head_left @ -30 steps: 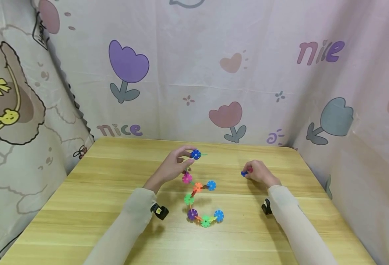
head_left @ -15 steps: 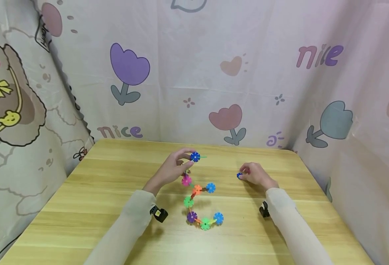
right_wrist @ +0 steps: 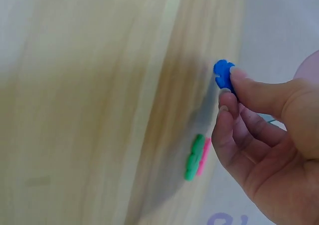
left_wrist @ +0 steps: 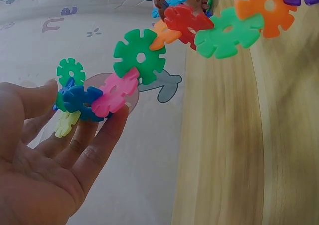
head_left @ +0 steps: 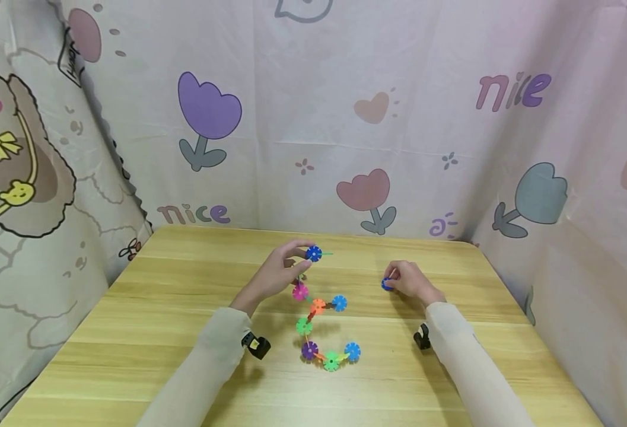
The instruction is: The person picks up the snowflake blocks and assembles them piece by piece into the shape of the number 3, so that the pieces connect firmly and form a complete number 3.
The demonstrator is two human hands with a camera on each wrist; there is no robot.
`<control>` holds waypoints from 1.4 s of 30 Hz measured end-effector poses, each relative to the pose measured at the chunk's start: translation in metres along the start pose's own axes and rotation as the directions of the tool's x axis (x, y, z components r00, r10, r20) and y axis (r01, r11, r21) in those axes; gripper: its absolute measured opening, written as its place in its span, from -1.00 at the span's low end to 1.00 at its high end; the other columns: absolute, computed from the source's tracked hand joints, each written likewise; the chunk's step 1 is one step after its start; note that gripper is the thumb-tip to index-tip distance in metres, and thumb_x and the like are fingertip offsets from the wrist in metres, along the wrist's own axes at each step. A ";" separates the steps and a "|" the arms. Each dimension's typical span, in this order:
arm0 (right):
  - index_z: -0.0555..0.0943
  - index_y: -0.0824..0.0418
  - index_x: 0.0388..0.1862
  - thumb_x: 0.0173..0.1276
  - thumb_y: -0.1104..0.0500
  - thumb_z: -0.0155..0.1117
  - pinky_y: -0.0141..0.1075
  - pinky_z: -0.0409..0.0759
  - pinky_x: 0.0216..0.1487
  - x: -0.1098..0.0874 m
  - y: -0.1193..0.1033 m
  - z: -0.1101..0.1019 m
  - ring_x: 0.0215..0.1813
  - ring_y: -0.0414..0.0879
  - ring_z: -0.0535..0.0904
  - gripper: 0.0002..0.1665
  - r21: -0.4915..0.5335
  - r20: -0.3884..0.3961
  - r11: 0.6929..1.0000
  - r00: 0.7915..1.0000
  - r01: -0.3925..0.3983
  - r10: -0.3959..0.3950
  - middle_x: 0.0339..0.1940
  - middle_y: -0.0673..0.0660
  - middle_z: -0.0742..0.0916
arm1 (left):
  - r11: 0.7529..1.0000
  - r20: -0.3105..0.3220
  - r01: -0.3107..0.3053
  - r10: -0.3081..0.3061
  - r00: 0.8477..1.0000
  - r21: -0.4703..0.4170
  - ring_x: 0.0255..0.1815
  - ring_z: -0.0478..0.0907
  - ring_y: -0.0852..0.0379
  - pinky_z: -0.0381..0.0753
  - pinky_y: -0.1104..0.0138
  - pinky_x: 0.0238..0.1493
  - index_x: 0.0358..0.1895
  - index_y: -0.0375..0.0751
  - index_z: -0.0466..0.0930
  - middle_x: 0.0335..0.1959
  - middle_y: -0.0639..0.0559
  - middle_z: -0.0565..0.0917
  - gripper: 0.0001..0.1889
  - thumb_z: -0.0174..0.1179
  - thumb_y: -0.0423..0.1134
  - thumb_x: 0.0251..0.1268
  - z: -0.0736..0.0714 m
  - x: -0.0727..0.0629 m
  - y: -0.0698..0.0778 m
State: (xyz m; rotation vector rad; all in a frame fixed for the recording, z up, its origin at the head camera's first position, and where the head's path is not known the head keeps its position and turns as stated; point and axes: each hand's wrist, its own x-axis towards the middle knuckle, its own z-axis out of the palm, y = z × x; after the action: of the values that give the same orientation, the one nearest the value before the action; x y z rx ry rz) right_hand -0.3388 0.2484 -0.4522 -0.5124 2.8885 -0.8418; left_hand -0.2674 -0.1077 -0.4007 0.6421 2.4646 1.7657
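Observation:
A chain of colorful notched plastic discs (head_left: pixel 318 306) winds down from my left hand (head_left: pixel 278 270) in the head view. The fingers and thumb of that hand grip its far end, around a dark blue disc (left_wrist: pixel 82 103), with pink, green and pale yellow discs joined close by. To the right, my right hand (head_left: pixel 411 280) pinches a single blue notched disc (right_wrist: pixel 223 75) between thumb and fingertips. Beneath that hand, in the right wrist view, a green disc (right_wrist: pixel 194 157) and a pink disc (right_wrist: pixel 204 156) stand on edge, side by side.
The wooden table (head_left: pixel 185 367) runs back to a printed curtain (head_left: pixel 302 107), with more curtain at both sides. A black wrist camera (head_left: pixel 257 345) sits on the left sleeve, another camera (head_left: pixel 422 337) on the right.
My right hand has shifted slightly left, and its blue disc now shows more of its face. The red piece seen by its fingers no longer shows. My left hand stays nearly still with the chain.

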 end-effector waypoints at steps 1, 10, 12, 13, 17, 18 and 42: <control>0.67 0.31 -0.24 0.38 0.34 0.40 -0.35 0.60 -0.32 0.000 -0.001 0.000 -0.40 -0.13 0.62 -0.94 0.018 -0.003 1.000 1.000 -0.004 0.004 -0.39 0.16 0.76 | 1.000 0.001 0.000 0.000 1.000 0.001 -0.30 0.71 0.06 0.78 0.17 -0.25 0.43 0.02 0.45 0.21 -0.32 0.60 -0.56 0.15 -0.25 0.57 0.000 0.000 0.000; 0.71 0.35 -0.08 0.47 0.33 0.28 -0.35 0.66 -0.45 0.002 -0.023 0.001 -0.42 0.04 0.70 -0.86 0.171 -0.054 0.985 0.999 0.000 0.010 -0.32 0.24 0.77 | 1.000 -0.001 -0.004 0.004 1.000 0.002 -0.29 0.71 0.04 0.78 0.17 -0.26 0.43 0.01 0.44 0.21 -0.34 0.60 -0.56 0.15 -0.26 0.57 0.001 -0.001 -0.001; 0.70 0.37 -0.04 0.47 0.35 0.27 -0.22 0.74 -0.36 0.003 -0.031 -0.001 -0.37 0.11 0.73 -0.83 0.201 -0.060 0.980 0.998 0.011 0.001 -0.29 0.27 0.78 | 1.000 -0.003 -0.001 0.001 1.000 -0.002 -0.27 0.72 -0.05 0.78 0.17 -0.26 0.43 0.01 0.44 0.21 -0.33 0.60 -0.56 0.15 -0.25 0.57 0.001 -0.001 -0.002; 0.69 0.39 -0.01 0.47 0.36 0.26 -0.15 0.77 -0.30 0.003 -0.035 -0.002 -0.34 0.15 0.74 -0.81 0.215 -0.062 0.977 0.998 0.020 -0.007 -0.27 0.29 0.78 | 1.000 -0.005 0.001 -0.001 1.000 -0.004 -0.25 0.72 -0.10 0.78 0.17 -0.26 0.43 0.01 0.44 0.21 -0.33 0.60 -0.56 0.15 -0.25 0.57 0.001 -0.002 -0.003; 0.67 0.39 0.06 0.48 0.37 0.26 0.07 0.78 -0.14 0.003 -0.051 -0.005 -0.34 0.13 0.75 -0.77 0.266 -0.065 0.963 0.998 0.043 -0.026 -0.23 0.30 0.77 | 1.000 -0.011 0.004 -0.004 1.000 -0.006 -0.22 0.72 -0.19 0.79 0.16 -0.26 0.44 0.01 0.44 0.21 -0.32 0.60 -0.56 0.15 -0.24 0.57 0.000 -0.002 -0.005; 0.68 0.39 0.06 0.47 0.37 0.26 0.08 0.78 -0.13 0.003 -0.055 -0.005 -0.35 0.09 0.74 -0.77 0.279 -0.069 0.959 0.997 0.050 -0.032 -0.23 0.30 0.77 | 1.000 -0.011 0.004 -0.004 1.000 -0.006 -0.23 0.72 -0.16 0.79 0.16 -0.25 0.44 0.01 0.44 0.21 -0.32 0.60 -0.56 0.15 -0.24 0.57 0.000 -0.002 -0.005; 0.72 0.33 0.05 0.50 0.26 0.30 -0.39 0.73 -0.31 -0.004 -0.134 -0.013 -0.36 0.04 0.74 -0.77 0.369 -0.206 0.892 0.959 0.262 -0.196 -0.28 0.29 0.80 | 1.000 -0.016 0.000 0.000 1.000 -0.011 -0.14 0.71 -0.37 0.75 0.21 -0.23 0.44 -0.02 0.44 0.22 -0.34 0.60 -0.56 0.15 -0.22 0.58 0.001 -0.001 0.000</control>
State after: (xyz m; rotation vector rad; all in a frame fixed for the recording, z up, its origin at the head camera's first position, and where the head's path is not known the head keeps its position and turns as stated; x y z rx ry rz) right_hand -0.2985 0.1500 -0.3691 -0.7792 2.7112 -1.5261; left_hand -0.2658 -0.1068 -0.4011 0.6298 2.4635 1.7904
